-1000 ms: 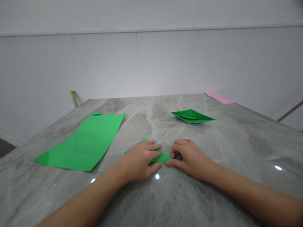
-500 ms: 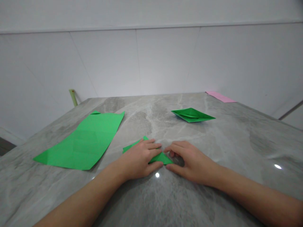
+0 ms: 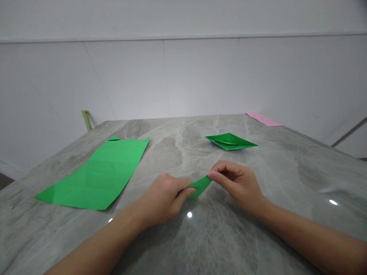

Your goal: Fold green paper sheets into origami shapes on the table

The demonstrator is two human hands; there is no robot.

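Note:
A small folded piece of green paper (image 3: 200,186) is held between my two hands, just above the tabletop. My left hand (image 3: 168,194) grips its left part between thumb and fingers and covers much of it. At its upper right corner, my right hand (image 3: 237,182) pinches the tip with thumb and forefinger. Beyond the hands, to the right, lies a green paper folded into a pointed boat-like shape (image 3: 231,141). To the left, a large green sheet (image 3: 97,173) lies on the table, with creases and lifted corners.
The grey marbled table (image 3: 177,149) reaches back to a white wall (image 3: 129,76). A pink paper (image 3: 264,119) rests at the far right edge. Past the far left edge stands a pale green strip-like object (image 3: 86,120).
The small green paper has come up off the table, where my left hand pressed it flat. Both hands now grip it; my right hand has moved up to its corner. The view shifted slightly.

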